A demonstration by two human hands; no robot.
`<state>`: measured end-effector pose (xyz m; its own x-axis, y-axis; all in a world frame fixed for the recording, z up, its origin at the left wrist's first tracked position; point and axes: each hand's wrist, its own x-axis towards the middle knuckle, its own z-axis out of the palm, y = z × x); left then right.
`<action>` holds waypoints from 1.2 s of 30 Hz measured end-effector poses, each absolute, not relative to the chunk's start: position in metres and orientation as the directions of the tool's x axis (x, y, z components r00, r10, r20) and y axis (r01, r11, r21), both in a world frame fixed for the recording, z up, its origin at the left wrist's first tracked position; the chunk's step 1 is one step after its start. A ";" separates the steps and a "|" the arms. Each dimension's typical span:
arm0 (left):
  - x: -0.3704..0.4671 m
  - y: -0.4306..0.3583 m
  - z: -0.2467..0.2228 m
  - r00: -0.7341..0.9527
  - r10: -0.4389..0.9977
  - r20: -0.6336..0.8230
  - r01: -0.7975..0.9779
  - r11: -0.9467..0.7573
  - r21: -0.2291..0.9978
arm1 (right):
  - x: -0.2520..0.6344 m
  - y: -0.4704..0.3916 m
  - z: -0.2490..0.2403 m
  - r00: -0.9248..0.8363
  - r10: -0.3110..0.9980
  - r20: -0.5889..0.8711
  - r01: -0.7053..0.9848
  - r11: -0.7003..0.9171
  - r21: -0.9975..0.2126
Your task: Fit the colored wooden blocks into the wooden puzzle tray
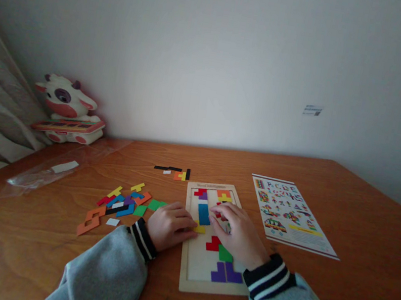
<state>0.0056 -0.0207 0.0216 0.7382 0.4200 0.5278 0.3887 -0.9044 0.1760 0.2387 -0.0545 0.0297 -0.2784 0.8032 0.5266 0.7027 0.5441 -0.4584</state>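
Observation:
A wooden puzzle board (184, 270) lies in front of me, partly filled with coloured block pieces. At its left side, my left hand (172, 224) has thumb and fingertips closed at the end of a yellow puzzle piece (200, 229). Just above that piece lies a blue rectangular piece (204, 214). My right hand (238, 230) reaches over the board's right half, thumb and index finger apart above red and green pieces that it partly covers. Lower down sit a red piece (213, 244), a green piece (225, 253) and two purple pieces (226, 273).
Loose coloured pieces (126, 204) are scattered left of the board. A few black, white and orange pieces (179, 176) lie behind it. A printed pattern sheet (300, 241) lies to the right. A clear plastic bag (38, 176) and a cow toy keyboard (70, 120) are at the left.

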 end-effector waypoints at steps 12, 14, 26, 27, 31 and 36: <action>-0.003 -0.020 0.034 0.675 0.455 0.580 0.487 -0.866 0.113 | 0.244 -0.051 0.024 -0.263 0.863 0.431 0.737 0.468 -0.488; -0.008 -0.019 0.036 0.693 0.453 0.561 0.520 -0.853 0.046 | 0.243 -0.052 0.022 -0.292 0.863 0.412 0.740 0.477 -0.474; -0.104 0.007 0.040 -0.057 0.970 0.238 0.996 0.038 0.081 | 0.245 -0.051 0.014 -0.299 0.843 0.447 0.702 0.512 -0.495; -0.105 0.009 0.037 -0.045 0.976 0.212 0.995 0.025 0.097 | 0.246 -0.051 0.013 -0.295 0.842 0.452 0.706 0.511 -0.491; -0.099 0.016 0.030 0.013 0.986 0.167 0.990 -0.036 0.135 | 0.245 -0.051 0.013 -0.290 0.831 0.475 0.713 0.519 -0.472; -0.094 0.018 0.033 -0.036 0.990 0.135 0.982 0.010 0.189 | 0.244 -0.052 0.017 -0.229 0.798 0.558 0.714 0.527 -0.461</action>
<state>-0.0936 0.0178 0.0327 -0.0365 0.9901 0.1352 0.9820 0.0104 0.1888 0.2439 -0.0517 0.0168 -0.2285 0.7975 0.5583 0.7140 0.5271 -0.4608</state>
